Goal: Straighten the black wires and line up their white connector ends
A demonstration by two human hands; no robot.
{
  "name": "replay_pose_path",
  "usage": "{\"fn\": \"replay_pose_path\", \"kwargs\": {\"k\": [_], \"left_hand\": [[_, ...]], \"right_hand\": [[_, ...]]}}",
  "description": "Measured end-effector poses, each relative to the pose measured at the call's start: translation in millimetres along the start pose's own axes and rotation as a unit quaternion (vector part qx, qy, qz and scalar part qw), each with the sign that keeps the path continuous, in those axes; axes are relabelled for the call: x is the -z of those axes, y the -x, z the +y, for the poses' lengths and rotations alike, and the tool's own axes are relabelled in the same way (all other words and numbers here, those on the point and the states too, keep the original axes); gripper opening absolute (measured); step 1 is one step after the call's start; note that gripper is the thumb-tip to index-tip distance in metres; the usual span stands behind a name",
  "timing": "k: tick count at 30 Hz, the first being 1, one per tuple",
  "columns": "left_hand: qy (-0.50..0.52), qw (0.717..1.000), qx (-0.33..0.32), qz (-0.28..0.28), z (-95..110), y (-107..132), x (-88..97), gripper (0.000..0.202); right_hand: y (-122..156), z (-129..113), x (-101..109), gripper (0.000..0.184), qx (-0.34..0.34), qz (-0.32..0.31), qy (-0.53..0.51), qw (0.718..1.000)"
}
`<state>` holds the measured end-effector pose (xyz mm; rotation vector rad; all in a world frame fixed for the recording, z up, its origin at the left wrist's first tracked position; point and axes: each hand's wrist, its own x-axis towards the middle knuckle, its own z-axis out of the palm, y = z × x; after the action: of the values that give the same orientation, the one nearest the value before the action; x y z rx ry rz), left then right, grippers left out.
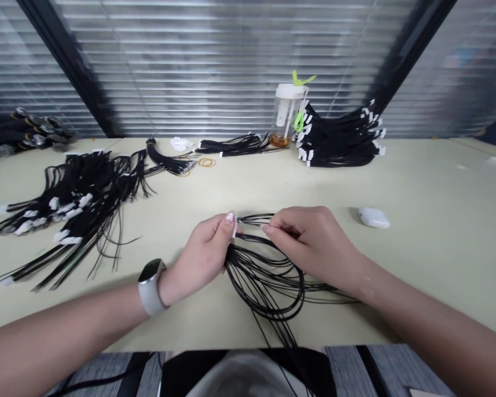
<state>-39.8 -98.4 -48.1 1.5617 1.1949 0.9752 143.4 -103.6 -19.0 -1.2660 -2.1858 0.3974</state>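
Observation:
My left hand (204, 253), with a white watch on its wrist, is closed around a bundle of thin black wires (268, 278) near their white-tipped ends. My right hand (314, 240) pinches the same wires just to the right, fingertips almost touching the left thumb. The wires loop down from both hands across the pale table (417, 264) and hang over its near edge toward my lap.
Loose black wires with white connectors (78, 212) spread over the left of the table. A tidy stack of bundled wires (339, 140) lies at the back by a clear bottle (287, 113). Rubber bands (206, 162) lie mid-back, and a small white case (374, 217) sits on the right.

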Motion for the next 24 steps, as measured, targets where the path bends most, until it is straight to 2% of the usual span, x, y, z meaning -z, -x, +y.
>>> {"fn": "replay_pose_path", "kwargs": {"k": [3, 10, 18, 20, 24], "left_hand": [[-0.009, 1.0, -0.005, 0.0, 1, 0, 0.1, 0.038], [-0.024, 1.0, 0.002, 0.0, 1, 1, -0.5, 0.039], [-0.102, 0.993, -0.053, -0.007, -4, 0, 0.0, 0.038], [-0.123, 0.99, -0.063, -0.006, -4, 1, -0.2, 0.036], [-0.171, 0.981, -0.087, -0.021, -2, 3, -1.1, 0.035]], "right_hand": [[-1, 0, 0, 0.023, -0.004, -0.022, -0.015, 1.0], [-3, 0, -2, 0.024, -0.022, -0.028, -0.034, 0.999], [-6, 3, -1, 0.028, -0.088, -0.121, -0.158, 0.976], [-7, 4, -3, 0.027, -0.078, -0.121, -0.149, 0.978], [-6, 0, -10, 0.025, -0.011, -0.086, -0.087, 0.992]]}}
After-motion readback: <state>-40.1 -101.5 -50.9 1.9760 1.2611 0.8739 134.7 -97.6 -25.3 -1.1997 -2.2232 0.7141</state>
